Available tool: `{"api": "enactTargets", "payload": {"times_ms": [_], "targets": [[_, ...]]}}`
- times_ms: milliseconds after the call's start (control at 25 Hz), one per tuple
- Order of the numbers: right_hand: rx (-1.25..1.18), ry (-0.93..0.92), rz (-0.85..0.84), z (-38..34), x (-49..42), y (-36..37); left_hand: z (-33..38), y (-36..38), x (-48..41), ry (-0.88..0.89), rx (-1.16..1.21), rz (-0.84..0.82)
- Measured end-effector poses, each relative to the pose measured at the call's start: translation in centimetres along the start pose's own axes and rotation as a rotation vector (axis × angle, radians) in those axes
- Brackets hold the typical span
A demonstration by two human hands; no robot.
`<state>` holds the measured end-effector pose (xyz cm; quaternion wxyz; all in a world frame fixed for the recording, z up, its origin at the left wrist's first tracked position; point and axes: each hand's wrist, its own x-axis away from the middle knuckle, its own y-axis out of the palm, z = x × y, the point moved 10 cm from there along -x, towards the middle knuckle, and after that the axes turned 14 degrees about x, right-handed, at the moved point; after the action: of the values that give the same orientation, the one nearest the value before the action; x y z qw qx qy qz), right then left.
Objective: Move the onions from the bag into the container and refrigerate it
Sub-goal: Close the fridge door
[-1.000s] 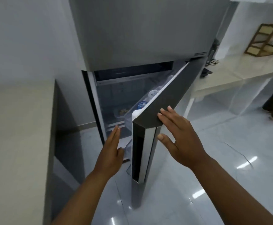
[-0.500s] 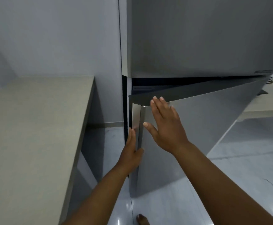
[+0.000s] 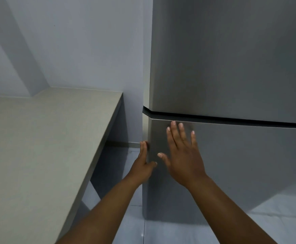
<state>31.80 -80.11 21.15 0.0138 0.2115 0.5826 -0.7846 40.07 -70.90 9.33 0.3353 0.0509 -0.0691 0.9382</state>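
Note:
A tall grey refrigerator fills the right half of the view. Its lower door (image 3: 240,155) is closed, flush under the upper door (image 3: 231,59), with a thin dark gap between them. My right hand (image 3: 183,155) lies flat on the lower door near its top left corner, fingers spread. My left hand (image 3: 143,161) rests against the door's left edge, fingers straight, holding nothing. The onions, the bag and the container are not in view.
A beige counter (image 3: 47,147) runs along the left, its end close to the refrigerator's left side. A pale wall (image 3: 73,41) stands behind both. Glossy grey floor tiles (image 3: 275,217) show at the lower right and between the counter and the refrigerator.
The lower door has swung from wide open to fully closed under my right palm. My left hand followed along the door's edge, and the interior with its shelves is now hidden.

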Motion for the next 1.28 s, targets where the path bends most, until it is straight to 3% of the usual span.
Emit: {"api": "enactTargets", "payload": {"times_ms": [320,480,560,680,840,1040,1280], "targets": [[-0.073,-0.026,0.01,0.0,-1.6,1.6,0.2,-0.2,-1.8,0.06,-0.116,-0.001],[-0.327,-0.082,0.089,-2.0,0.0,1.1,-0.3,-1.2,1.2,0.111,-0.191,0.07],[-0.516,-0.112,0.021,-4.3,1.6,2.3,-1.9,-3.0,4.3,0.098,-0.207,0.13],[-0.765,-0.166,-0.236,-10.2,4.8,5.6,-5.9,-8.4,11.5,0.008,-0.179,0.328],[-0.909,-0.351,-0.536,-20.7,10.5,7.0,-9.9,-16.6,25.2,-0.076,-0.085,0.734],[-0.924,-0.706,-0.752,-35.4,18.8,3.2,-14.4,-22.0,44.8,-0.216,-0.047,1.172],[-0.927,-0.971,-0.948,-51.4,29.7,-3.1,-18.5,-25.7,65.1,-0.387,-0.006,1.551]]}}
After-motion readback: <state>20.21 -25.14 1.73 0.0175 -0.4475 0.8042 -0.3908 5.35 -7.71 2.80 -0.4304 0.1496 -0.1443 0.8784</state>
